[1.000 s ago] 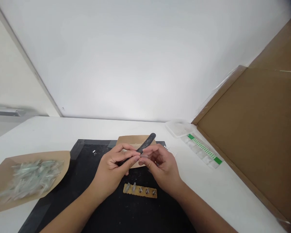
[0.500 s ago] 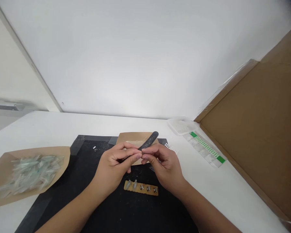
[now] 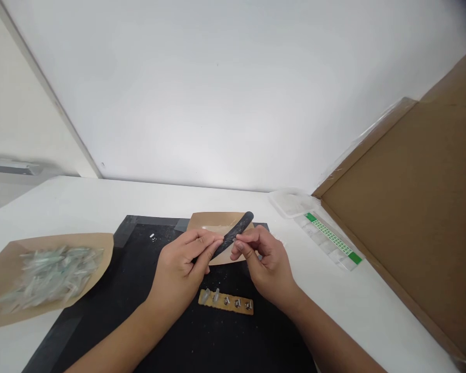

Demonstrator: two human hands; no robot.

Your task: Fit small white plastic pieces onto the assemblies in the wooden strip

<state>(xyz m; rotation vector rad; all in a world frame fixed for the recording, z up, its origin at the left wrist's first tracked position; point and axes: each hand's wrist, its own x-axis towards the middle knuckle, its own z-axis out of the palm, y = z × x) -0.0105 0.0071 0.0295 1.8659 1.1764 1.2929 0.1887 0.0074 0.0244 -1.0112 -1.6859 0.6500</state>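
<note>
A black curved file (image 3: 238,228) slants up to the right above the black mat, pinched at its lower part by my left hand (image 3: 186,255). My right hand (image 3: 264,257) is closed in a pinch just right of the file; a tiny thing seems to be between its fingertips, too small to name. Below both hands lies a yellowish strip (image 3: 219,306) on the mat (image 3: 171,331). Two clear pieces stand at its left end, and several small metallic bits sit along the rest.
A paper tray (image 3: 101,242) of clear and greenish plastic pieces is at the left. Behind my hands sits another paper tray (image 3: 202,221). To the right are a clear plastic container (image 3: 291,202), a green-and-white strip (image 3: 333,237) and a large cardboard panel (image 3: 407,207).
My right hand has moved slightly right, away from my left fingertips, leaving a gap between them. More of the file's middle now shows.
</note>
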